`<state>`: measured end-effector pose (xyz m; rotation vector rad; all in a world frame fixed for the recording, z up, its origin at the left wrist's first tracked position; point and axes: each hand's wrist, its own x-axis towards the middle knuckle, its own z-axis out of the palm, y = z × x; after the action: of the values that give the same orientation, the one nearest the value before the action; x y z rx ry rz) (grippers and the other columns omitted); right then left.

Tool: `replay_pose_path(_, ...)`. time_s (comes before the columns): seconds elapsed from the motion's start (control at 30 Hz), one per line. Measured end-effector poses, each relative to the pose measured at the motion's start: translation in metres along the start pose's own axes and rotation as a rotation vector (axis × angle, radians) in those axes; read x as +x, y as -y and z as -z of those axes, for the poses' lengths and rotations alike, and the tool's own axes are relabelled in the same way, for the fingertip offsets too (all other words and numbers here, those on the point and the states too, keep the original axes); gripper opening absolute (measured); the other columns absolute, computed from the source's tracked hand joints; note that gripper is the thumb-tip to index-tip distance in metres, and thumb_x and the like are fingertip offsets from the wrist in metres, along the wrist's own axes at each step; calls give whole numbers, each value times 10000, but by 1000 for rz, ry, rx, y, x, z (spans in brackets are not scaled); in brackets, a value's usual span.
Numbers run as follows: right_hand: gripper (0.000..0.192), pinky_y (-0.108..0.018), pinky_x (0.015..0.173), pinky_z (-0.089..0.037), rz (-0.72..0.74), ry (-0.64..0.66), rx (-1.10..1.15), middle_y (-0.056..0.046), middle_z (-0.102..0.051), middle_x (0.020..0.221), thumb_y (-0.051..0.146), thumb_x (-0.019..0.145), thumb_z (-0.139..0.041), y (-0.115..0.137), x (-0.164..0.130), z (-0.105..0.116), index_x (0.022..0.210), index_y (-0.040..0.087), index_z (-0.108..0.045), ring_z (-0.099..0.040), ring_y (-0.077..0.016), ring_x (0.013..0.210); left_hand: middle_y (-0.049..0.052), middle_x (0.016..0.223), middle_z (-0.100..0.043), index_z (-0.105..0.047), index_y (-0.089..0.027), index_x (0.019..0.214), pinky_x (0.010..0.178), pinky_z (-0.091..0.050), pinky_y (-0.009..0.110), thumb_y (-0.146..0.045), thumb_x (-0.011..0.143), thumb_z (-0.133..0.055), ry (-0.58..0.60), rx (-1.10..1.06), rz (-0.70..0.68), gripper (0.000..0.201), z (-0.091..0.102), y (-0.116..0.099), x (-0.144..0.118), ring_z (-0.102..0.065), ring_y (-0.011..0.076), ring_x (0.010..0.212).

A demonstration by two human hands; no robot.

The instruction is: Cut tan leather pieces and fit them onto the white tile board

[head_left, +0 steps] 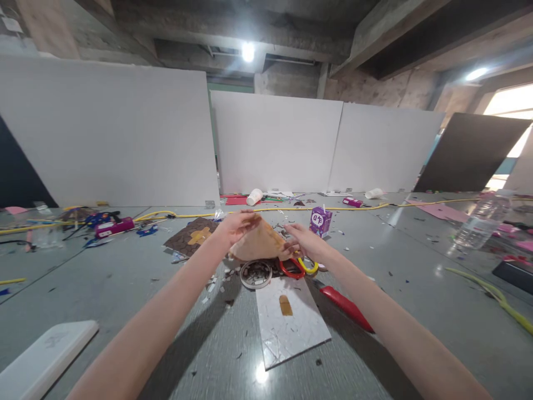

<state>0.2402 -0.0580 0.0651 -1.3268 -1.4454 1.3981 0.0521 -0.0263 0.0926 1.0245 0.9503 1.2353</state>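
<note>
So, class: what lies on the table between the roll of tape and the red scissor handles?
Nothing: in the head view, roll of tape and red scissor handles sit almost touching.

Two bare forearms are in view, entering from the lower edge of the picture, each ending in an uncovered hand: the left hand [234, 226] and the right hand [307, 242]. No sleeve, cuff, glove, watch, ring or strap shows on either limb. Both arms are smooth and slender, without visible markings.
</note>
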Motion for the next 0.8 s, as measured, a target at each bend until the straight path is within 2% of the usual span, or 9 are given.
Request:
replay_pose_path(0.1, 579, -256, 531, -463, -153, 243, 211, -96, -634, 685, 615, 745, -251, 0, -3, -3, 1033, 143, -423, -593, -146, 554, -7, 600, -578, -537, -126, 655, 657, -464, 229, -43, 643, -572, 15, -50, -82, 91, -10, -16, 4, -565, 78, 576)
replay_pose_path(0.13, 602, -264, 569, -470, -154, 299, 270, -108, -635, 732, 622, 748, -219, 1, -3, -5, 1031, 138, -436, -605, -152, 599, -5, 613, -584, -545, -126, 675, 663, -461, 232, -44, 647, -565, 26, -64, -112, 90, -14, -20, 4, -567, 77, 582)
replay_pose_path(0.2, 560, -288, 644, -471, -61, 354, 391, -97, -626, 845, 598, 765, -220, 7, 1, -7, 1058, 173, -436, -613, -161, 715, 3, 650, -599, -561, -127, 716, 688, -456, 249, -54, 644, -562, 53, -86, -165, 103, -23, -23, 0, -578, 89, 623)
replay_pose_path(0.3, 400, -315, 721, -458, 157, 296, 532, -41, -592, 979, 507, 792, -292, 18, 10, -8, 1062, 256, -447, -583, -159, 853, 2, 725, -611, -580, -136, 734, 754, -437, 249, -70, 619, -571, 51, -114, -236, 133, -33, -14, -13, -578, 96, 718)
replay_pose_path(0.4, 311, -277, 753, -452, 271, 92, 532, -32, -568, 1036, 432, 770, -374, 20, 20, -5, 937, 223, -533, -544, -155, 919, -23, 727, -602, -583, -149, 701, 759, -419, 205, -96, 589, -589, -39, -128, -251, 125, -33, 11, -29, -563, 82, 740)
replay_pose_path(0.5, 209, -251, 733, -455, 264, -52, 465, -32, -595, 958, 318, 686, -494, 8, 24, 1, 845, 197, -557, -552, -147, 872, -30, 643, -582, -571, -142, 650, 691, -435, 200, -92, 569, -580, -134, -115, -161, 96, -21, 39, -38, -553, 75, 645)
replay_pose_path(0.6, 206, -261, 713, -457, 208, -28, 435, -26, -616, 804, 191, 586, -567, -14, 20, 2, 791, 174, -560, -580, -133, 740, -33, 587, -558, -550, -132, 570, 629, -445, 185, -51, 552, -560, -187, -87, -50, 84, -5, 59, -39, -538, 67, 582)
replay_pose_path(0.67, 222, -260, 722, -452, 186, -24, 413, -23, -615, 771, 133, 545, -576, -28, 15, 0, 765, 161, -563, -585, -128, 706, -31, 571, -556, -537, -130, 534, 599, -452, 183, -45, 555, -564, -194, -66, 17, 91, 2, 66, -36, -534, 67, 558)
replay_pose_path(0.8, 233, -259, 698, -452, 152, -58, 257, -17, -606, 718, 133, 539, -562, -44, 9, -2, 771, 150, -566, -578, -129, 660, -9, 583, -576, -536, -126, 555, 590, -465, 189, -27, 550, -604, -175, -44, 119, 121, 9, 76, -30, -559, 84, 564)
